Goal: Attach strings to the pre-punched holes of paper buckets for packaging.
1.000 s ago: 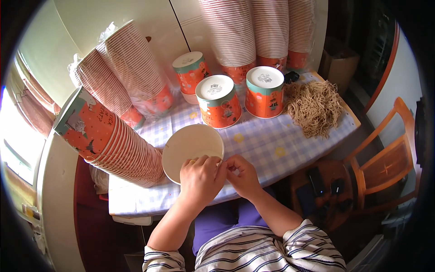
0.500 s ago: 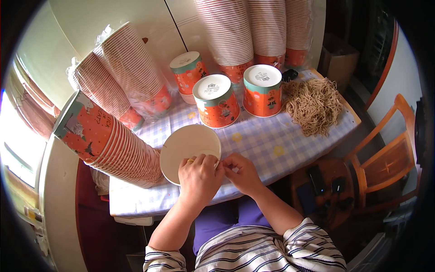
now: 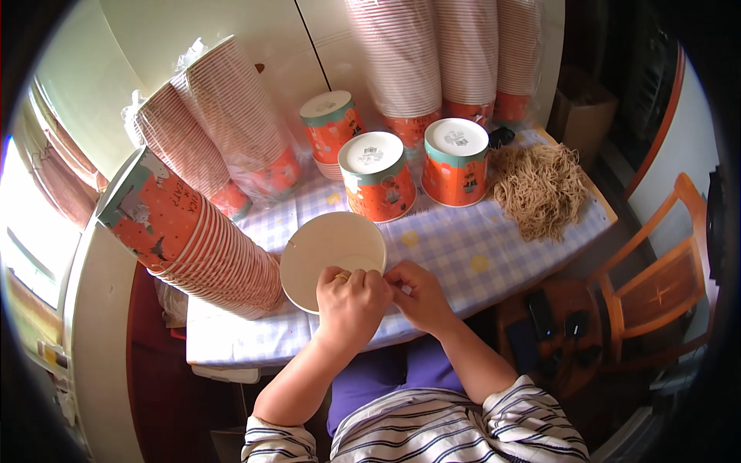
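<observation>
Head view puts the open paper bucket (image 3: 328,243) near and left of centre on the checked tabletop (image 3: 455,289), its pale mouth facing up at me. I see the left hand (image 3: 353,305) folded over the near rim, fingers bent inward, which I read as a grip; its thumb is hidden. The right hand (image 3: 421,297) is half curled just beside that rim, thumb and forefinger drawn close; I cannot tell what, if anything, sits between them.

That hidden pinch worries me most: anything small there could slip out unnoticed, since knuckles block my line. A hard press at one spot could crease the rim, as thin paper gives easily. Both hands work on the near side, so a downward push could tip the bucket toward the lap (image 3: 390,378). Left of it, the tall nested bucket stack (image 3: 216,255) stands close by, and a sideways jolt might topple it. The tangled string pile (image 3: 538,189), far right, lies well apart; I rate it low risk.
</observation>
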`<state>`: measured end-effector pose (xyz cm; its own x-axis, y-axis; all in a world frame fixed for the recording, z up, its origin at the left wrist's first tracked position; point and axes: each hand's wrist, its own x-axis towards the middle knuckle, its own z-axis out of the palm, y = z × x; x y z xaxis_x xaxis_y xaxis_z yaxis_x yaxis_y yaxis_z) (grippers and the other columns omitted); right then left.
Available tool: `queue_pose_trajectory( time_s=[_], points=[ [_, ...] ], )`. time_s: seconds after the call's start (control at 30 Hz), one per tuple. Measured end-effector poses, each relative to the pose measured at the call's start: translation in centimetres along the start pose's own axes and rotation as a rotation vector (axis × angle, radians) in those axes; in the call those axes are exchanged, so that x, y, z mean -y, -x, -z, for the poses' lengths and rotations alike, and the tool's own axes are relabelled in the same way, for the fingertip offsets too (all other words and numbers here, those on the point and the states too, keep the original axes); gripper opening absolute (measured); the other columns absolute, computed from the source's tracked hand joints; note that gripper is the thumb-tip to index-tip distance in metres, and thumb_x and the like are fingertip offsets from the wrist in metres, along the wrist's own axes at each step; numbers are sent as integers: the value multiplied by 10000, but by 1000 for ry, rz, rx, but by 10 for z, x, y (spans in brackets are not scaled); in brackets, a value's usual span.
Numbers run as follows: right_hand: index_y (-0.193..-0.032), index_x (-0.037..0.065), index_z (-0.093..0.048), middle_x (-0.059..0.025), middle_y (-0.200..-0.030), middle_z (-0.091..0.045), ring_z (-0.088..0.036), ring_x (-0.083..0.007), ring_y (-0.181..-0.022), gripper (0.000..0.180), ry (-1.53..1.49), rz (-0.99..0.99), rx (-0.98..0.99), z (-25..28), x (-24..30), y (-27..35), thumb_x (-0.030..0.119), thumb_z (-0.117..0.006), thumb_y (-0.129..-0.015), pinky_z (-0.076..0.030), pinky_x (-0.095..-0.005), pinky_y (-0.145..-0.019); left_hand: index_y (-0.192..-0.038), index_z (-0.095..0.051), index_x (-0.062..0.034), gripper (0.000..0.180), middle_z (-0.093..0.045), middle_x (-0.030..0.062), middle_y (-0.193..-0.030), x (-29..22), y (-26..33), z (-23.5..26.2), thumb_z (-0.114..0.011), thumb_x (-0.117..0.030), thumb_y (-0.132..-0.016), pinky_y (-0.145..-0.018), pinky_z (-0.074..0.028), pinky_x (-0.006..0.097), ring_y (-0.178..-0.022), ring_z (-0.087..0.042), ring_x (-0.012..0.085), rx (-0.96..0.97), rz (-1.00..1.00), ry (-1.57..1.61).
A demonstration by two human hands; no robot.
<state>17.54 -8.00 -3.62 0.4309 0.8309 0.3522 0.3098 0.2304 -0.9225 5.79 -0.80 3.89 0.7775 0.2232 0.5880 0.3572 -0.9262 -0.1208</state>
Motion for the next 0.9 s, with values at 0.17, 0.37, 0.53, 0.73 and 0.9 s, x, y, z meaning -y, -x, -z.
queue_pose_trajectory(
  time_s=[0.17, 0.37, 0.53, 0.73, 0.9],
  points=[
    [-891, 17, -616, -107, -828, -582, -577, -244, -719, 131, 29, 27, 9, -1, -2, -1, 103, -663, -804, -457, -323, -623, -607, -513, -93, 169, -527, 35, -508, 2, 0, 2, -645, -103, -711, -625, -468, 359, -474, -563, 209, -18, -7, -9],
    [-900, 13, -613, -109, -852, -578, -583, -239, -731, 123, 38, 19, 17, 0, 3, -2, 86, -653, -809, -459, -310, -618, -573, -471, -122, 186, -471, 2, -526, 4, 4, -5, -632, -106, -665, -582, -438, 355, -497, -551, 174, -66, 7, 33],
    [-912, 16, -624, -93, -841, -580, -588, -204, -733, 128, 34, 9, -13, -7, -7, -1, 83, -665, -811, -463, -291, -622, -591, -483, -111, 203, -509, 8, -530, 6, 6, -3, -632, -124, -728, -587, -446, 355, -498, -566, 195, -101, 51, 70],
    [-937, 33, -634, -6, -854, -605, -544, -62, -691, 213, -334, -200, -158, -10, -25, 9, 180, -731, -819, -448, -219, -605, -1083, -626, -17, 426, -667, 157, -967, 23, 19, 36, -737, -236, -735, -861, -475, 402, -923, -643, 301, 76, 264, 501],
    [-940, 44, -651, 29, -727, -600, -529, -47, -639, 260, -272, -328, -161, 7, -33, 25, 220, -767, -788, -446, -208, -587, -1066, -635, -69, 414, -632, 108, -1038, 62, 56, 58, -759, -219, -700, -1011, -342, 516, -1094, -555, 314, 162, 184, 363]
  ],
)
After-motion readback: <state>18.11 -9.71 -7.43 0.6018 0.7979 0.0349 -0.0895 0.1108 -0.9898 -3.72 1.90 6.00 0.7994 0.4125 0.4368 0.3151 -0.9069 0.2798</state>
